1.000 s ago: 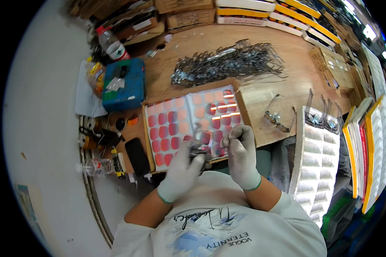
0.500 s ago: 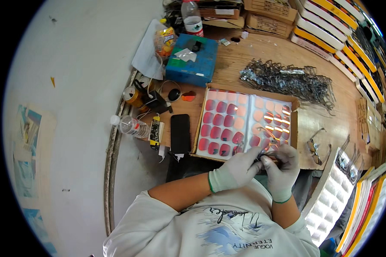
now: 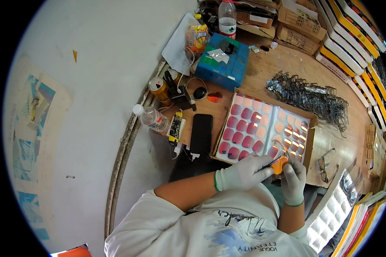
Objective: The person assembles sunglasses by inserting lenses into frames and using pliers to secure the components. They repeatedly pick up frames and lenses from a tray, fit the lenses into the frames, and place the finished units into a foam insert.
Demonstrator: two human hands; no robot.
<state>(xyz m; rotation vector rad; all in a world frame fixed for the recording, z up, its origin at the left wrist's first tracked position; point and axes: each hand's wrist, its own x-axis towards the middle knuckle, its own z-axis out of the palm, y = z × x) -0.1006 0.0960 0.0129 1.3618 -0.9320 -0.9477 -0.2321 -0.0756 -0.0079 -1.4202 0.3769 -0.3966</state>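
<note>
Left hand [image 3: 249, 172] pinches an orange lens [image 3: 279, 165] by the near edge of the carton [image 3: 312, 131]; right hand [image 3: 294, 177] curls against it, grip unclear. Red lenses [image 3: 238, 138] line the carton at the bench's [image 3: 294, 60] near edge; eyeglass frames [image 3: 309, 102] heap beyond its far-right corner.

A wooden table [image 3: 287, 62] stood beside a pale wall [image 3: 101, 103].
Torn, blue-patched paper [image 3: 28, 154] clung to the wall, a worn grey strip [image 3: 121, 160] curved past the table's left side, and light paled the wood toward the right.
</note>
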